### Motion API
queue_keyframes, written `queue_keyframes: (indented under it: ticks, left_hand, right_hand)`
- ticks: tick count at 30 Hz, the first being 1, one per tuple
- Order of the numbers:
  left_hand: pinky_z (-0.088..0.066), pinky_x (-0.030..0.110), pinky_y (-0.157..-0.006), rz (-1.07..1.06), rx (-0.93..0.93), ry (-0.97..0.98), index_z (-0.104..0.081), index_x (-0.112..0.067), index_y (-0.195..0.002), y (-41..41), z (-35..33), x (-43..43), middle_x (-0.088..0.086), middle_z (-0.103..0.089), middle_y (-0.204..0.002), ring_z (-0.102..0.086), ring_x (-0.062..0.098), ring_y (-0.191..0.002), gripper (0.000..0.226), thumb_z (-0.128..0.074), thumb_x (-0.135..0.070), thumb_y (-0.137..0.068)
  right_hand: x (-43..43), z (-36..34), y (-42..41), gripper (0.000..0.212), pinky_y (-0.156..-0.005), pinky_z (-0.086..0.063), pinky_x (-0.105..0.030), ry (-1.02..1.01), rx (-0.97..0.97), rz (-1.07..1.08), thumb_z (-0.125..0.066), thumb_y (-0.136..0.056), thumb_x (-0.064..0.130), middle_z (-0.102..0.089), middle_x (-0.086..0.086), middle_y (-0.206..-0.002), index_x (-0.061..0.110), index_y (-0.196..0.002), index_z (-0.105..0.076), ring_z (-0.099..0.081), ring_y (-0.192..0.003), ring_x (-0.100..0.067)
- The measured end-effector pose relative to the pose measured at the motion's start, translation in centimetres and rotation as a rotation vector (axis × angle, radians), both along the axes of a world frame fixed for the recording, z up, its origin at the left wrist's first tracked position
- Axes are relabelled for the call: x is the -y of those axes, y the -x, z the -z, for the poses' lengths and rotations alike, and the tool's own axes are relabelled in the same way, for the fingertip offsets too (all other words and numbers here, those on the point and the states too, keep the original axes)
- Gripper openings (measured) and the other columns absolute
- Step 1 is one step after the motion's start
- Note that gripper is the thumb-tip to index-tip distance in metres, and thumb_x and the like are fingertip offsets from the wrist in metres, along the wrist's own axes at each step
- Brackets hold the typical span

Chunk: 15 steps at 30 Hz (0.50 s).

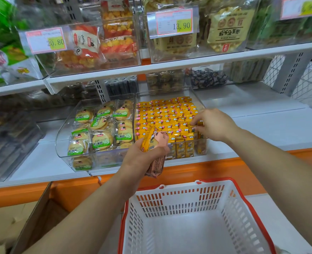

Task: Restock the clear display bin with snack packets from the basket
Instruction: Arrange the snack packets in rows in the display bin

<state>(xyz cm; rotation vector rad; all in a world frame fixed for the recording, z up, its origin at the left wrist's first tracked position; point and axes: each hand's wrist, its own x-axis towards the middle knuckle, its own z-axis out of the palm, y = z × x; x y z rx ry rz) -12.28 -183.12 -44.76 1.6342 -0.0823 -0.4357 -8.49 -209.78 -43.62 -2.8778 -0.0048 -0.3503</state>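
On the shelf (261,125), a packet (193,130) is pinched by the right hand (215,125) at the bin's (166,92) right front corner, while more packets (157,140), held upright, are gripped by the left hand (140,158) just before its front edge.

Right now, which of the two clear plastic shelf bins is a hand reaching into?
The right-hand clear bin, full of small yellow packets; the right hand pinches one. The left bin holds round green-labelled biscuits.
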Motion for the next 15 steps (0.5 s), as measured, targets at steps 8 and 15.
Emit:
queue_keyframes:
  ticks: [8,15]
  left_hand:
    - [-0.054,0.027,-0.055,-0.032,-0.032,0.001,-0.040,-0.022,-0.153,0.1,0.1,0.7,0.017,-0.064,-0.127,-0.071,0.025,-0.092,0.120,-0.087,-0.050,-0.045]
    - [-0.051,0.026,-0.051,-0.059,-0.075,0.045,-0.038,-0.016,-0.152,0.6,-0.1,2.3,0.017,-0.070,-0.121,-0.070,0.028,-0.091,0.128,-0.086,-0.062,-0.043]
  right_hand:
    - [0.0,-0.6,0.4,0.023,-0.090,-0.052,-0.044,0.154,-0.241,-0.049,-0.054,-0.096,0.037,-0.071,0.004,-0.110,0.031,-0.108,-0.073,-0.055,-0.111,-0.024]
    - [-3.0,-1.6,4.6,0.014,-0.075,-0.050,-0.029,-0.556,0.042,-0.065,-0.060,-0.095,0.025,-0.072,0.011,-0.096,0.026,-0.103,-0.071,-0.063,-0.077,-0.003]
